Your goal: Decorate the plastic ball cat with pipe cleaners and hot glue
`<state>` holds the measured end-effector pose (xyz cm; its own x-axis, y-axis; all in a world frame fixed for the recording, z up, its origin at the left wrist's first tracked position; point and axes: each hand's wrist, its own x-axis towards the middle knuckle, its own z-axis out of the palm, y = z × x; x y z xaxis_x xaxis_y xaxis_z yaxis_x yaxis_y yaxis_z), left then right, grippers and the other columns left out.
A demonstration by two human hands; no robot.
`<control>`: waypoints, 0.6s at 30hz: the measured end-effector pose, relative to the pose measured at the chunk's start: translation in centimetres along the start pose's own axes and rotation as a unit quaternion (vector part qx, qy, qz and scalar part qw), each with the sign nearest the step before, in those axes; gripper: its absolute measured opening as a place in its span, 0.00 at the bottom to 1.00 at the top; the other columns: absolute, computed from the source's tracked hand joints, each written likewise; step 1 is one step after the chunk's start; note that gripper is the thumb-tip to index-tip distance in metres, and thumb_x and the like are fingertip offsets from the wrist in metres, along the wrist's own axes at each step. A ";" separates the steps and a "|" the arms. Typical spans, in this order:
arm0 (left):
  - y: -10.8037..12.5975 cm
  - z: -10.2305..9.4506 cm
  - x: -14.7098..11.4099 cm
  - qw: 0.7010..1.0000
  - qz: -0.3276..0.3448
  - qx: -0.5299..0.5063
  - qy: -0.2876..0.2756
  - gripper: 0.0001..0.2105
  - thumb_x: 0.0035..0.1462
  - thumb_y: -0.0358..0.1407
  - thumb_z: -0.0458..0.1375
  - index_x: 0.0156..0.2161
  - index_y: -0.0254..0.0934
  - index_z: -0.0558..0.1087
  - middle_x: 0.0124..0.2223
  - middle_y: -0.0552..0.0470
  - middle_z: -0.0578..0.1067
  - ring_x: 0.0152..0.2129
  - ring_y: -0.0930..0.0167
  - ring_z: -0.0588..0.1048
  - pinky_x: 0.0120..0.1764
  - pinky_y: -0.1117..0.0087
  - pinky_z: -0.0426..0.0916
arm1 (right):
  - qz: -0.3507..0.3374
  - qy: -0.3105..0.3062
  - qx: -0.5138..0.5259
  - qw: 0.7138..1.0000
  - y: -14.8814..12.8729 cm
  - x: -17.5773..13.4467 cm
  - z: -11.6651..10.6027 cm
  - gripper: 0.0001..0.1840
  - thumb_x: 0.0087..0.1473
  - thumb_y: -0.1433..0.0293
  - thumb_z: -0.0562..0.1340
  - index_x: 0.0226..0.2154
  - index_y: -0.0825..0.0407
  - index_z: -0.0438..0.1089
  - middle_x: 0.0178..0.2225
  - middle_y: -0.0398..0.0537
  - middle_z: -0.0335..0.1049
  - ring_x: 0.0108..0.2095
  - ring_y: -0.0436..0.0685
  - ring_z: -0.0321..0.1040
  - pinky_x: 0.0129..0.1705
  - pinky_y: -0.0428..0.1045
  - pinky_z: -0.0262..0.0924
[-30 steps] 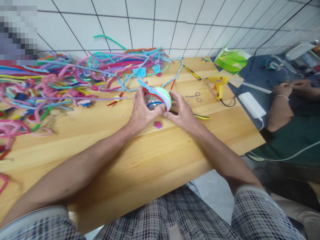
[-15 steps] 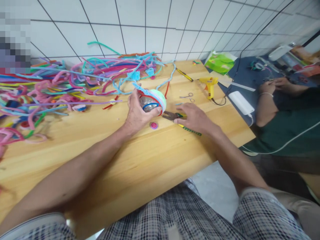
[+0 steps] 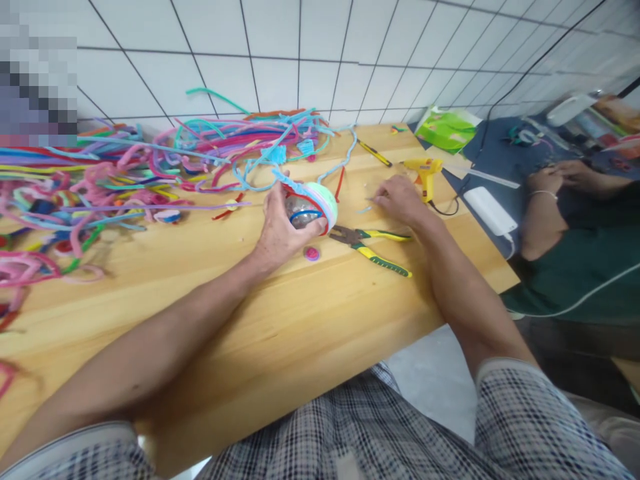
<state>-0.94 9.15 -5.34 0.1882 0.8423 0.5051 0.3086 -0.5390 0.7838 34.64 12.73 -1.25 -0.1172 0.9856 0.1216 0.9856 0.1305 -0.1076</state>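
Observation:
My left hand [image 3: 280,227] is wrapped round a clear ball [image 3: 301,208] on the table. Pale green, lilac, red and blue pipe cleaners cover its right side and edge. My right hand [image 3: 400,199] is lowered to the tabletop, fingers bent together over small scissors [image 3: 370,198]; only their tip shows, the rest is hidden by the fingers. A short blue pipe cleaner scrap [image 3: 364,210] lies by those fingertips. Between the hands rest pliers [image 3: 367,243] with yellow-green handles spread, jaws close to the ball. A pink coil [image 3: 312,253] sits just below the ball.
A heap of coloured pipe cleaners [image 3: 120,173] covers the table's left and back. A yellow glue gun [image 3: 425,175], a utility knife [image 3: 375,153] and a green packet [image 3: 447,128] are at the right. Another person's hands [image 3: 560,175] work at the adjoining dark table.
My right hand has moved off the pliers, up and right to the scissors, now mostly covered. My left hand still holds the ball. The view has shifted slightly.

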 end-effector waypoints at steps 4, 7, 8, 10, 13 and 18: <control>-0.3 -0.2 0.0 1.000 0.003 -0.006 -0.004 0.57 0.52 0.50 0.83 0.78 0.48 0.54 0.75 0.38 0.66 0.78 0.46 0.62 0.78 0.38 0.60 | 0.001 -0.010 -0.013 1.000 -0.1 0.1 0.5 0.10 0.66 0.69 0.61 0.40 0.54 0.80 0.50 0.68 0.82 0.55 0.75 0.73 0.63 0.67 0.63; -0.4 -0.3 0.0 1.000 0.011 -0.014 -0.007 0.58 0.52 0.52 0.83 0.78 0.49 0.54 0.76 0.38 0.66 0.78 0.46 0.62 0.78 0.38 0.60 | 0.025 0.007 0.000 1.000 -0.4 -0.3 0.5 0.08 0.66 0.68 0.63 0.42 0.53 0.78 0.49 0.68 0.82 0.54 0.77 0.74 0.61 0.68 0.64; -0.4 -0.3 0.0 1.000 0.013 -0.018 -0.008 0.58 0.52 0.53 0.83 0.79 0.49 0.54 0.76 0.38 0.65 0.78 0.47 0.62 0.78 0.38 0.59 | 0.027 0.013 0.016 0.999 -0.5 -0.6 0.3 0.07 0.66 0.68 0.63 0.42 0.52 0.78 0.48 0.66 0.82 0.53 0.76 0.74 0.60 0.67 0.65; -0.3 -0.2 0.0 1.000 0.017 -0.025 -0.008 0.59 0.52 0.54 0.83 0.79 0.49 0.54 0.76 0.37 0.65 0.78 0.46 0.62 0.79 0.38 0.59 | 0.019 0.032 0.072 0.997 -1.1 -1.3 -0.4 0.05 0.66 0.68 0.64 0.42 0.49 0.77 0.47 0.61 0.83 0.51 0.72 0.76 0.57 0.64 0.67; -0.4 -0.1 0.1 0.999 0.021 -0.031 -0.004 0.60 0.51 0.57 0.83 0.79 0.49 0.53 0.77 0.37 0.65 0.78 0.46 0.61 0.79 0.39 0.58 | -0.017 0.068 0.201 0.977 -3.2 -2.8 -2.5 0.07 0.69 0.62 0.65 0.39 0.46 0.75 0.42 0.52 0.82 0.45 0.64 0.76 0.51 0.59 0.69; -1.0 0.0 0.1 0.999 0.035 -0.037 -0.008 0.62 0.52 0.58 0.82 0.81 0.52 0.50 0.78 0.38 0.63 0.79 0.48 0.61 0.79 0.40 0.59 | -0.122 0.022 0.377 0.918 -9.3 -5.6 -6.8 0.13 0.72 0.55 0.66 0.39 0.46 0.76 0.32 0.42 0.79 0.33 0.55 0.73 0.42 0.52 0.66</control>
<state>-1.23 9.73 -6.05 0.2217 0.8019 0.5548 0.2244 -0.5957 0.7713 26.99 5.30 5.80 -0.3014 0.9145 0.2697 0.5638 0.3991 -0.7231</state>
